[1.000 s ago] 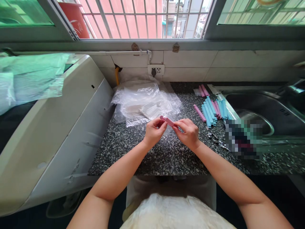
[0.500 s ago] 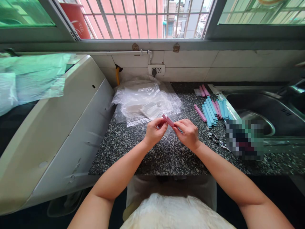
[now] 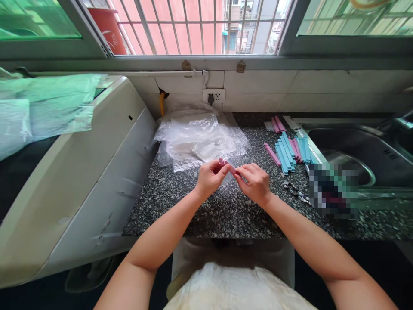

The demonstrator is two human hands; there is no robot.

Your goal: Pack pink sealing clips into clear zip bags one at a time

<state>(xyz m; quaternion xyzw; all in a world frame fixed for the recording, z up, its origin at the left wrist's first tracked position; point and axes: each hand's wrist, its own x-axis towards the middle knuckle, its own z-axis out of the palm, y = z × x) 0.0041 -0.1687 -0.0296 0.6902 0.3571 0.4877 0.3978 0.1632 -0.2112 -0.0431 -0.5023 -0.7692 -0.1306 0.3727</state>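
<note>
A slim pink bag clip (image 3: 229, 167) is held between both hands above the front part of the counter. My left hand (image 3: 208, 178) pinches its left part, with the thumb laid along it. At the other end, my right hand (image 3: 255, 181) grips the clip between thumb and fingertips. Something clear, perhaps a small plastic bag, shows faintly below the clip. Just behind the hands lies a heap of clear plastic bags (image 3: 190, 135). To the right are several blue bag clips (image 3: 284, 158), a loose pink clip (image 3: 272, 155) and more pink clips (image 3: 278, 124) farther back.
Right of the clips is a steel sink (image 3: 348, 129). A blurred-out item (image 3: 334, 193) and a shiny chain-like strip (image 3: 292, 188) lie in front of it. A large pale appliance casing (image 3: 106, 172) slants along the left. The speckled counter (image 3: 167, 206) meets a tiled wall with a socket (image 3: 218, 95).
My left thumb has slid forward over the pink clip and covers more of it. Both hands keep hold in nearly the same place, while the view has shifted slightly.
</note>
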